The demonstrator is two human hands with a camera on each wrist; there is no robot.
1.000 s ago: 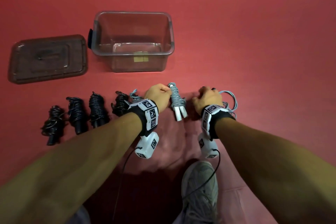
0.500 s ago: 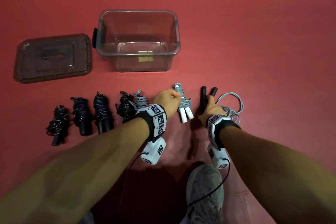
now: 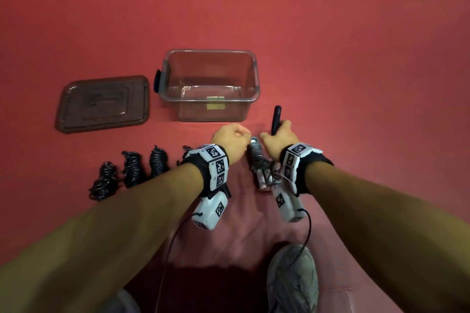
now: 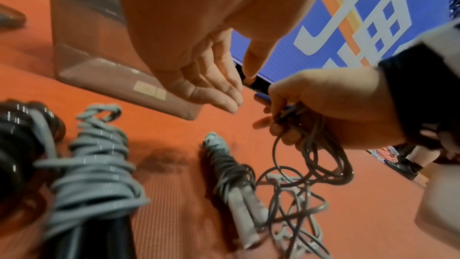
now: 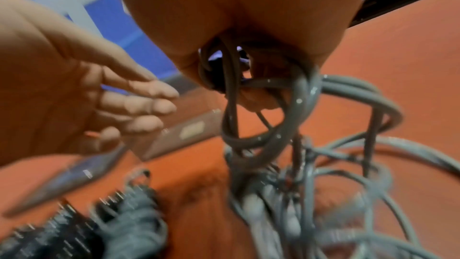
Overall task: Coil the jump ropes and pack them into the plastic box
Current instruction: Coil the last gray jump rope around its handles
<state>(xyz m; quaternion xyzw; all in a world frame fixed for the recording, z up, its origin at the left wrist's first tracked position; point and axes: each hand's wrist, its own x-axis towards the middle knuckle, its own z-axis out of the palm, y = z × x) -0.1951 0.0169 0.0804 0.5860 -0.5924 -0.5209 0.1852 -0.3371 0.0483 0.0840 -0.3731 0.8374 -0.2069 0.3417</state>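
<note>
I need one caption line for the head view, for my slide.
Right hand grips the black handles of an uncoiled grey jump rope; left hand beside it, empty plastic box beyond.

- The right hand (image 3: 278,138) has risen off the red mat (image 3: 356,71), lifting the loose grey jump rope with black handles (image 4: 311,157); its strands now dangle from the fist.
- The left hand (image 3: 230,138) has let go of the coiled grey rope bundle with white handles (image 4: 231,176) and hangs beside the right with relaxed fingers (image 4: 214,94).
</note>
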